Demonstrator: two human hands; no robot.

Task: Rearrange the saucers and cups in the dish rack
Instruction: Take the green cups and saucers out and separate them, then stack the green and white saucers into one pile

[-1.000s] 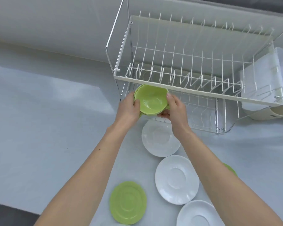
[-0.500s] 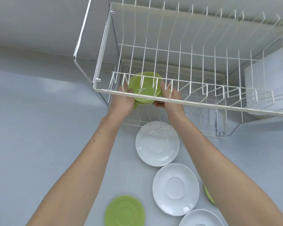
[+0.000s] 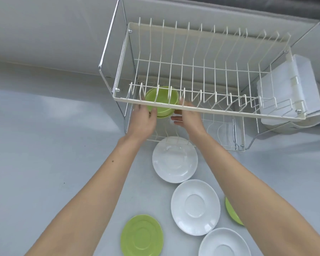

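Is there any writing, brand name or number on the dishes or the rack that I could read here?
None can be read. The green cups, the white saucers and green saucers, the dish rack and the plastic holder at its side all look plain. No label, brand, number or sign shows on the table either.

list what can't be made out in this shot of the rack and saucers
- Green cups, head view: the upper tier's wires and front rail cross them; how many are stacked is unclear.
- Left hand and right hand: fingertips hidden by rail and cups, so each grip is uncertain.
- Green saucer: mostly covered by the right forearm.
- White saucer: cut off by the bottom edge.
- Utensil holder: contents not visible.
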